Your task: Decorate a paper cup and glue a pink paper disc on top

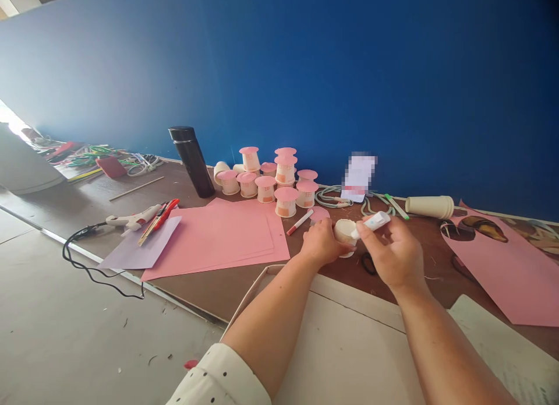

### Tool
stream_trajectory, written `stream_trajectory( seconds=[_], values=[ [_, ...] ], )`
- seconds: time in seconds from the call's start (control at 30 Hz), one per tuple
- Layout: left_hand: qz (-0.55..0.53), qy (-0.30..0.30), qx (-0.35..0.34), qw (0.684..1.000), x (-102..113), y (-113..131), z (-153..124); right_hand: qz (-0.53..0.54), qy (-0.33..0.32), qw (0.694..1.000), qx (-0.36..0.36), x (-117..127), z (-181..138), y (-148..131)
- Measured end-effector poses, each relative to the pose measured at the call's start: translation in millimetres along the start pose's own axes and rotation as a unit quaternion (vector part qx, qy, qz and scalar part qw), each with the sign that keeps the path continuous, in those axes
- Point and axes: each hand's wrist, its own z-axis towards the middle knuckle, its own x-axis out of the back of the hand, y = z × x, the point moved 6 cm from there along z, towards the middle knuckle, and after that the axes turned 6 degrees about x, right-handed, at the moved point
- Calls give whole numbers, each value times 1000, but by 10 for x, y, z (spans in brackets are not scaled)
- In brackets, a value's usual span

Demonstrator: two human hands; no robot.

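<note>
A brown tabletop (192,291) stretches across the frame beneath a blue wall (305,73), with pink sheets (218,236) lying left of centre. Right of centre, the person's left hand (321,242) curls around a small pale cup (345,229); the right hand (398,253) pinches a white tube (378,220), its end at the cup's rim.

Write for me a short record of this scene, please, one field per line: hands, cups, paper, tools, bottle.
Left hand: holds a paper cup
Right hand: holds a white tube, tip near the cup's upper edge
Cups with pink tops: grouped near the blue wall, some stacked
Paper: pink sheets, lavender sheet
Tools: glue gun, red cutter
Bottle: black bottle, standing
</note>
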Motion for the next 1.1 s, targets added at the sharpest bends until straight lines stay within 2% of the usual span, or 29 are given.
stream_trajectory(
  seconds=[0.1, 0.17, 0.3, 0.4, 0.63, 0.83, 0.97, 1.1],
  values=[
    [5, 5, -1, 1000, -6, -1, 3, -37, -14, 998, 52, -45, -28, -93],
    [7, 6, 0, 1000, -6, 2, 1, -58, 9, 997, 50, -21, -20, -83],
    [3, 1, 1, 1000, 9, 23, -15, -40, 80, 996, -28, 91, 31, 73],
    [-2, -6, 0, 1000, 10, 31, -22, 3, 103, 992, -67, 125, 57, 173],
    [5, -9, -8, 1000, -9, 26, -12, 7, 39, 997, -62, 34, 68, 255],
    [2, -14, 1, 1000, -16, 30, -13, 13, 70, 994, -83, 51, 88, 341],
    [0, -14, -2, 1000, -21, 38, -6, 74, 47, 993, -80, -27, 121, 353],
    [-6, -16, 1, 1000, -23, 34, -6, 29, 51, 994, -93, -20, 133, 367]
  ],
)
